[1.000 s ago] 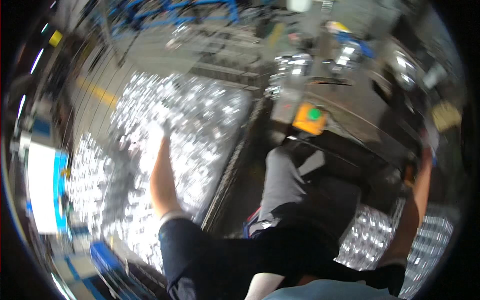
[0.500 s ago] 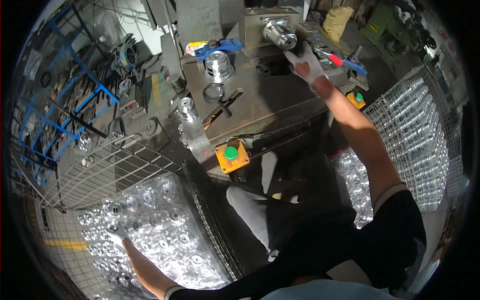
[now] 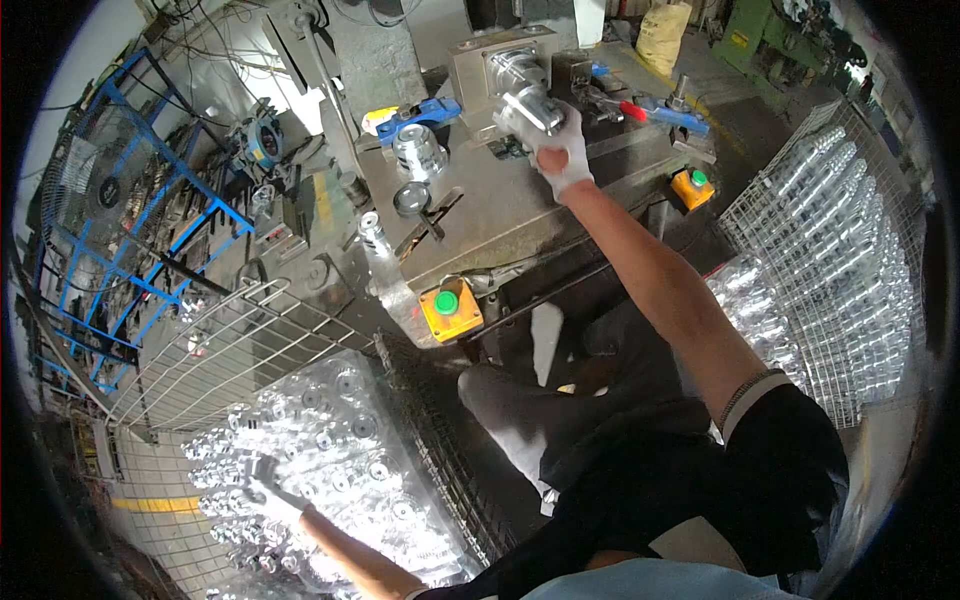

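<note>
Two gloved hands of yours are at work, well apart from each other. Your right hand (image 3: 566,150) is wrapped around the near end of a silver metal part (image 3: 536,110), grasping it where it juts from a metal block (image 3: 468,78) at the back of the worktable (image 3: 490,222). Your left hand (image 3: 276,499) reaches down among the shiny parts (image 3: 345,440) in the wire basket (image 3: 232,337) at your left; its fingers are at a darker-looking piece, but you cannot tell from here whether they grip it.

Left of the block, another silver part (image 3: 418,155) stands on the table, near a blue tool (image 3: 424,118) and a dark ring (image 3: 410,198). A red handle (image 3: 632,111) lies right of the block. Along the table's near side are two yellow button boxes, the left one (image 3: 452,322) and the right one (image 3: 688,192), each with a green button. Farther right, a second wire basket (image 3: 765,192) holds rows of silver pieces (image 3: 850,265). Beyond the table sits a yellow sack (image 3: 662,38).
</note>
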The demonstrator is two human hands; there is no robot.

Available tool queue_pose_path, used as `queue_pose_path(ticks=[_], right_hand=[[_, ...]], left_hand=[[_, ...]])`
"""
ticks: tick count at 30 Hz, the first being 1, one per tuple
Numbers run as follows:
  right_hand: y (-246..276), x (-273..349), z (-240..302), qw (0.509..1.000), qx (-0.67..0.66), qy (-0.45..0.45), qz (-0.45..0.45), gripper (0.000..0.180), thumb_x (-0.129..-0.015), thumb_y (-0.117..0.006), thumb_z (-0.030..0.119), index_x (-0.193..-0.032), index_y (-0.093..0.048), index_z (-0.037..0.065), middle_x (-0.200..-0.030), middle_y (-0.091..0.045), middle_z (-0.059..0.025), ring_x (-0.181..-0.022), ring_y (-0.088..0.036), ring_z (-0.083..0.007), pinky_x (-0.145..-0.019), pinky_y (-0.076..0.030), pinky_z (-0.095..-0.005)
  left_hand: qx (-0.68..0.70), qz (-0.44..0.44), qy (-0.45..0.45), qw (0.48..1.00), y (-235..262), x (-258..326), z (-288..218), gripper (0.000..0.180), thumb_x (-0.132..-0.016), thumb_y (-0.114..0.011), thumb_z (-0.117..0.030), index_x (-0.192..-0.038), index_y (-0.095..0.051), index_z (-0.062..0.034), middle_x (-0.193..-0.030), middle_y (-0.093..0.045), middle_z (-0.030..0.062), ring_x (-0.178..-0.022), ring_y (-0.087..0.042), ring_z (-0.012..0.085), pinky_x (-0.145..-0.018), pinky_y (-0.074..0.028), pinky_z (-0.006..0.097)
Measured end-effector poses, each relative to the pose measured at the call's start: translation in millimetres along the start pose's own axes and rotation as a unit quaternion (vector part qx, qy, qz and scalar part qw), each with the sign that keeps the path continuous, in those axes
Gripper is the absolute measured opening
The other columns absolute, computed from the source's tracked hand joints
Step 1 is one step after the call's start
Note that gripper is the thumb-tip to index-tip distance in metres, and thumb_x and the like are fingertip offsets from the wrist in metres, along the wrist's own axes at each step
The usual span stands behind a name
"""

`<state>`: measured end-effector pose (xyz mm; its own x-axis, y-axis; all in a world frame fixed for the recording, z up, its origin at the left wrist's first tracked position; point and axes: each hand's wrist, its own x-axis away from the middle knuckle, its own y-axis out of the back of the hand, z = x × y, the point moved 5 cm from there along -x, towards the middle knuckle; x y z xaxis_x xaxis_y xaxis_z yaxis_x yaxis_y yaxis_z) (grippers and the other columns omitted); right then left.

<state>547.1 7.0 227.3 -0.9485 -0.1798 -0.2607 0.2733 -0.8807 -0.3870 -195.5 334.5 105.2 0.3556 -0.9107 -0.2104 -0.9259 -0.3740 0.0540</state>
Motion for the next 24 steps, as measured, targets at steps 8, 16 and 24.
queue_pose_path(ticks=[8,16,24], right_hand=[[25.4,119.9,66.6,0.979,0.051,0.120,0.155,0.077,-0.075,-0.073,-0.010,-0.136,-0.029,0.008,-0.127,-0.054,-0.0116,-0.116,-0.059,-0.0223,-0.098,-0.050,-0.0345],[118.9,140.8,79.0,0.991,-0.025,0.055,0.119,0.082,-0.074,-0.075,-0.010,-0.136,-0.029,0.017,-0.127,-0.051,-0.0085,-0.118,-0.055,-0.0197,-0.092,-0.051,-0.0327],[211.2,141.6,102.6,0.971,0.157,0.181,-0.023,0.075,-0.074,-0.078,-0.001,-0.134,-0.034,0.008,-0.130,-0.047,-0.0129,-0.117,-0.055,-0.0217,-0.095,-0.048,-0.0342]], left_hand=[[0.255,0.148,0.149,0.944,-48.9,159.6,-37.2,0.057,-0.097,-0.050,-0.042,-0.141,-0.046,-0.0066,-0.136,-0.053,0.0199,-0.120,-0.056,0.0332,-0.099,-0.050,0.044],[0.311,0.356,0.227,0.852,-107.4,295.1,-82.5,0.064,-0.094,-0.058,-0.043,-0.141,-0.044,-0.0015,-0.138,-0.051,0.0200,-0.124,-0.052,0.0340,-0.105,-0.043,0.049],[0.295,0.489,0.303,0.763,-171.4,410.7,-130.2,0.067,-0.088,-0.066,-0.047,-0.136,-0.049,-0.0029,-0.133,-0.054,0.0179,-0.119,-0.054,0.0323,-0.101,-0.045,0.051]])
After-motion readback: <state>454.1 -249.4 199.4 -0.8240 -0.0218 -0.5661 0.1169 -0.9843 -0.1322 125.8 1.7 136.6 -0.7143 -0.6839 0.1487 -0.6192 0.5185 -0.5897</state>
